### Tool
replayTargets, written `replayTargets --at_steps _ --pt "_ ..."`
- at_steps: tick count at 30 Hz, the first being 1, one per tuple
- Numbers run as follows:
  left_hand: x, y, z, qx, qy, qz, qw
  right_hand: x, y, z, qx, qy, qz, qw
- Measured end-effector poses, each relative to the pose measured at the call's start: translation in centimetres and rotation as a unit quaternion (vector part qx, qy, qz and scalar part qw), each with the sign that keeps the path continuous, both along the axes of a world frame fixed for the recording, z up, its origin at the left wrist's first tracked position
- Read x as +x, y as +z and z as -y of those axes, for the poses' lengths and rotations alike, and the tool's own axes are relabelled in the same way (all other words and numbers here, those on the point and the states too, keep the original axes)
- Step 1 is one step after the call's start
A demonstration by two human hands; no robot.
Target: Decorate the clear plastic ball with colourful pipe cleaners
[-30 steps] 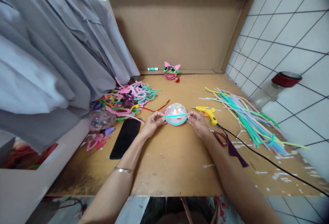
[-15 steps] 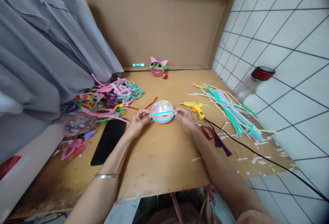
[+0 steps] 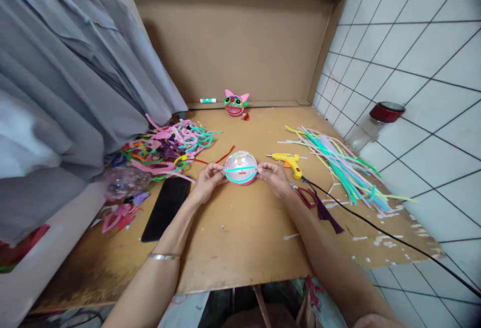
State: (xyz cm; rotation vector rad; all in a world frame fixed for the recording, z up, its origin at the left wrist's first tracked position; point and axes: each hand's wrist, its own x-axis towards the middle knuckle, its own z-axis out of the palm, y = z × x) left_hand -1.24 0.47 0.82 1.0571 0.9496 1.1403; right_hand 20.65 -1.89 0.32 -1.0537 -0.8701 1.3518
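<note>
A turquoise pipe cleaner [image 3: 246,168] stretches straight across a clear, round plastic shell [image 3: 236,161]. More turquoise runs along the shell's near edge, with pink just below it. My left hand [image 3: 206,182] pinches the strip's left end at the shell's side. At the opposite side, the fingers of my right hand [image 3: 276,177] are closed on the other end. Whether the fingertips also press on the shell is too small to tell. To the right of my right hand lies a yellow glue gun [image 3: 288,159], its nozzle pointing left.
Red-handled scissors [image 3: 307,197] and a purple tassel [image 3: 327,213] lie beside my right forearm. Pastel pipe cleaners [image 3: 338,162] spread at the right, a tangled pile [image 3: 180,137] at the left. A black phone [image 3: 166,210] rests near my left forearm. A pink-eared figure [image 3: 235,103] stands at the back.
The whole view has shifted slightly, so everything appears a little lower and farther right. Both hands keep their pinch on the turquoise pipe cleaner, which now looks more level across the shell.
</note>
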Motion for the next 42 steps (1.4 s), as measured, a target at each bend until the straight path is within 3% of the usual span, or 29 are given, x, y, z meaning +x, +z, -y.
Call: replayTargets --at_steps 30,42 --pt "-0.08 -0.18 0.05 0.005 -0.016 0.029 0.999 0.38 -0.84 -0.19 0.007 -0.009 0.005 1.0" --pt "-0.36 -0.31 -0.09 0.011 -0.025 0.026 0.999 -0.21 -0.33 0.07 0.026 -0.025 0.029 0.999"
